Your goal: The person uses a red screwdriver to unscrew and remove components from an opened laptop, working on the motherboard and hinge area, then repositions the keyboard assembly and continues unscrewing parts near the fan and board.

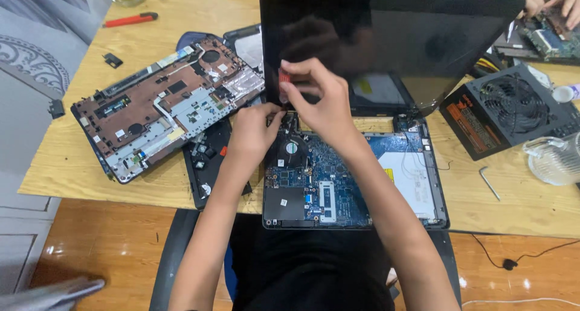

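Note:
An opened laptop [417,184] lies on the wooden table in front of me, its blue circuit board [326,172] bare and its dark screen [386,39] tilted up. My right hand [323,99] grips a red-handled screwdriver [284,80] upright over the back left corner of the board, near the round black fan [292,149]. My left hand [254,130] rests next to it, fingertips down at the laptop's left hinge area; what they touch is hidden.
The laptop's removed top cover [163,105] lies upside down at left, over a black panel [205,160]. A black power supply [513,109] with a fan grille, a hex key [489,183] and a clear glass dish [556,160] sit right. Another person's hands [550,0] work far right.

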